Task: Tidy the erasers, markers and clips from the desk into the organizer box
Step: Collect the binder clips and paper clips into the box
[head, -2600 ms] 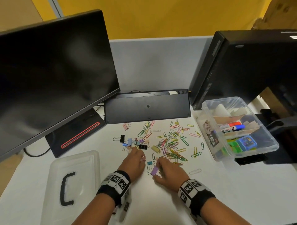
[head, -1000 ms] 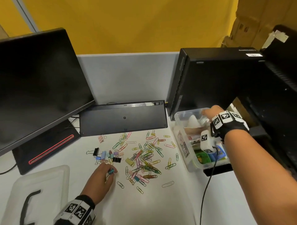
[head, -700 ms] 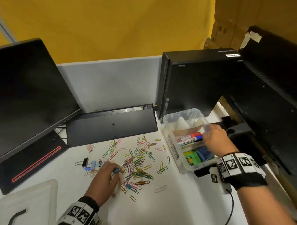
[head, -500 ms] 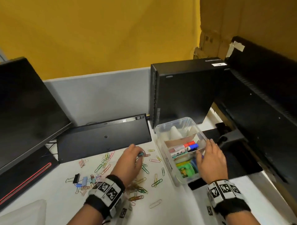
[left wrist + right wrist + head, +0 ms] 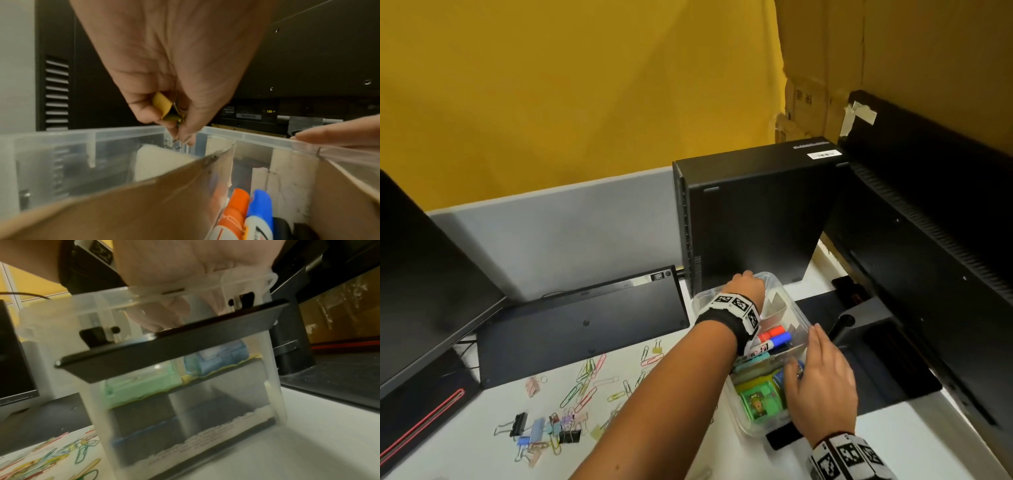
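Note:
The clear organizer box (image 5: 748,428) stands on the desk by the computer tower. My left hand (image 5: 748,275) hangs over its far compartment and pinches a yellow binder clip (image 5: 162,104) with a few paper clips between thumb and fingers (image 5: 144,113). My right hand (image 5: 796,366) grips the box's right rim, its fingers (image 5: 160,316) curled inside the wall (image 5: 205,418). Red and blue markers (image 5: 775,337) lie in the middle compartment, and a green eraser (image 5: 758,401) and a blue eraser (image 5: 218,356) in the near one. Coloured paper clips (image 5: 585,377) and binder clips (image 5: 544,428) are scattered on the desk to the left.
A black keyboard (image 5: 585,325) leans against the grey partition. The computer tower (image 5: 753,219) stands right behind the box. A monitor (image 5: 421,291) is on the left, and a second monitor's stand (image 5: 876,342) is on the right. Cardboard dividers (image 5: 144,203) split the box.
My left hand left the clip pile and carried clips up over the box's far compartment. My right hand came out of the box and settled on its right rim.

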Tool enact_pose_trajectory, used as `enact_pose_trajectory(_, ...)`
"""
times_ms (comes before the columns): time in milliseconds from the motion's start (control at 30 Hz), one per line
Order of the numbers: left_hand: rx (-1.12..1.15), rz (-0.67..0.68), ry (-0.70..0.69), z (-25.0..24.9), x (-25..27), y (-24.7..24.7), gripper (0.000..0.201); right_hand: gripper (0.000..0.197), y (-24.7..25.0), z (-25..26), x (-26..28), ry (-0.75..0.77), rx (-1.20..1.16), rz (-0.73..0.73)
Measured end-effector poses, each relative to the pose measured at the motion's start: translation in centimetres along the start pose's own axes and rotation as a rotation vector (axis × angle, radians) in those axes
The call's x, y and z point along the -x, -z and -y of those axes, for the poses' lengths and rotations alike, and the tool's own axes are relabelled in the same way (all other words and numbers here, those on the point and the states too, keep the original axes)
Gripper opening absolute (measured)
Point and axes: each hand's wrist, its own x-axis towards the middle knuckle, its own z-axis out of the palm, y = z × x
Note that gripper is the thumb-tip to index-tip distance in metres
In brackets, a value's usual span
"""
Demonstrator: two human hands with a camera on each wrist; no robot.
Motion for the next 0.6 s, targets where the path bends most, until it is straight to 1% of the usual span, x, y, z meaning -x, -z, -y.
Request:
enact_pose_trajectory(167, 0.08, 0.07, -0.034, 0.3, -1.6, -0.3, 0.045, 0.068, -0.1, 0.0, 0.0, -0.003, -0.006, -0.015)
enact_pose_trajectory(233, 0.147, 0.053, -0.066, 0.8, -1.3, -0.2, 0.041, 0.067, 0.0, 0.0, 0.0, 0.002, 0.002, -0.024)
enact_pose_trajectory(300, 0.24, -0.021, -0.104, 1.8, -0.3, 0.3, 0.038, 0.065, 0.1, 0.1, -0.3, 0.01, -0.002, -0.035)
enact_pose_trajectory(367, 0.355, -0.124, -0.133, 3.2, 2.1, 0.5, 0.038, 0.064, 0.3, 0.2, -0.2, 0.014, 0.002, -0.034)
enact_pose_trajectory(467, 0.48, -0.267, -0.155, 6.1, 7.5, 0.6, 0.034, 0.064, 0.3, -0.1, -0.2, 0.032, 0.014, -0.007)
enact_pose_trajectory(600, 0.571, -0.424, -0.064, 11.5, 16.8, -1.5, 0.027, 0.065, 0.5, -0.2, -0.2, 0.035, 0.021, 0.033)
